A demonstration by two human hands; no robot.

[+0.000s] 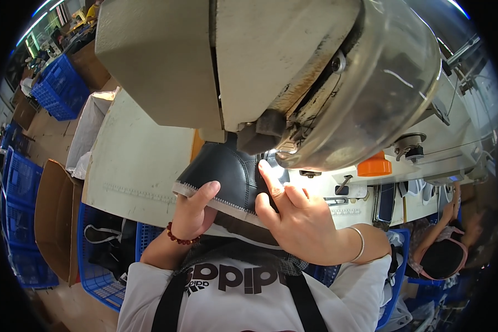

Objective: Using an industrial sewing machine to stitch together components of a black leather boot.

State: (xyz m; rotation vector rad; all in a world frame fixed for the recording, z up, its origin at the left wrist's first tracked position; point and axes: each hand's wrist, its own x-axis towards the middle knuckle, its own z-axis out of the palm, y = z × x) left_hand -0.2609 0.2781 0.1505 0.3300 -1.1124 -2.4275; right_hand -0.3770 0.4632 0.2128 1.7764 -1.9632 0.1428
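Observation:
A dark blue leather shoe upper [227, 171] with a white stitched edge lies under the head of a large grey sewing machine [271, 72]. My left hand [192, 213], with a red bead bracelet at the wrist, grips the upper's near left edge, thumb on top. My right hand [293, 216], with a thin silver bangle, presses on the upper's right side, its index finger stretched toward the needle area under the machine head. The needle itself is hidden by the machine.
The white worktable [133, 160] spreads to the left. Blue plastic crates [16, 193] and a cardboard box [52, 216] stand on the floor at left. An orange cap [374, 165] sits on the machine's right. Another person [442, 249] sits at lower right.

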